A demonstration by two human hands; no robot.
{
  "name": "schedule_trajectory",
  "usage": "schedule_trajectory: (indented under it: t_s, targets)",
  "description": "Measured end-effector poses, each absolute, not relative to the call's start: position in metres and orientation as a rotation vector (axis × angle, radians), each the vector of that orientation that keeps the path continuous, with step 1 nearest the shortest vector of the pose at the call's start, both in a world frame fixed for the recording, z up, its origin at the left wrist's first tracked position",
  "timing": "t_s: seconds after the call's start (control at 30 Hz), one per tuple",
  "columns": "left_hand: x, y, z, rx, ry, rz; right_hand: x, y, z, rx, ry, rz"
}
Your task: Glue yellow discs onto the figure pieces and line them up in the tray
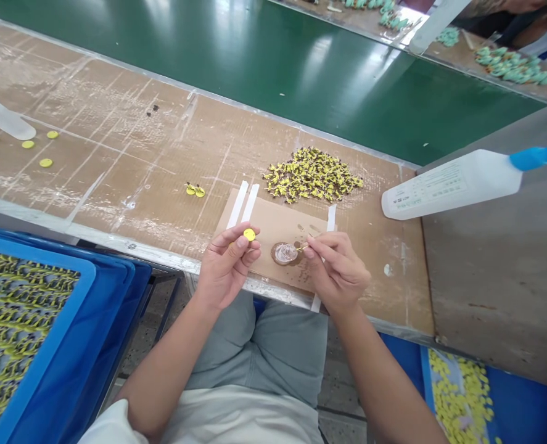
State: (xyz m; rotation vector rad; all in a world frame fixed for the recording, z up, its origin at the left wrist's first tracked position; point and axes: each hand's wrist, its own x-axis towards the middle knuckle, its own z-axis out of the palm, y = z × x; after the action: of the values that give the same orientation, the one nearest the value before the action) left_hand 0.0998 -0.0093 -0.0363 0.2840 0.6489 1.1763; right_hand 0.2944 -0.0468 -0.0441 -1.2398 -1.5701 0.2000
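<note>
My left hand (224,265) pinches a yellow disc (250,235) between thumb and fingers, flat face toward me. My right hand (340,271) pinches a small yellow piece (301,248), long axis pointing left at the whitish patch (284,253) on the cardboard sheet (273,216); contact unclear. Patch lies between hands, nearer the right; disc sits up-left of it.

1. Sheet (268,216) lies on bench (388,296); patch (284,252) on sheet.
2. From patch: left hand (222,265), disc (250,235) in it, 9 o'clock; right hand (338,268), 3.
3. Heap of parts (312,176) behind sheet, 1; bottle (449,185), 2.
4. Loose discs (46,163) on bench, 10.
5. Belt (208,49) behind bench, 12.
6. Left tray (85,271), 8; right tray (425,377), 4.
</note>
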Motion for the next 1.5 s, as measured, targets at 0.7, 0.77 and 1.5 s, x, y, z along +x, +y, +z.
schedule_trajectory:
  t_s: [0.7,0.77,1.5]
  targets:
    - [0.100,-0.014,-0.033,0.274,0.653,1.175,0.289,-0.046,-0.036,-1.215,-1.628,0.175]
    - [0.102,-0.017,-0.033,0.261,0.652,1.174,0.285,-0.049,-0.032,-1.217,-1.453,0.245]
    - [0.117,-0.049,-0.020,0.276,0.623,1.067,0.230,-0.069,-0.005,-1.164,-0.764,0.790]
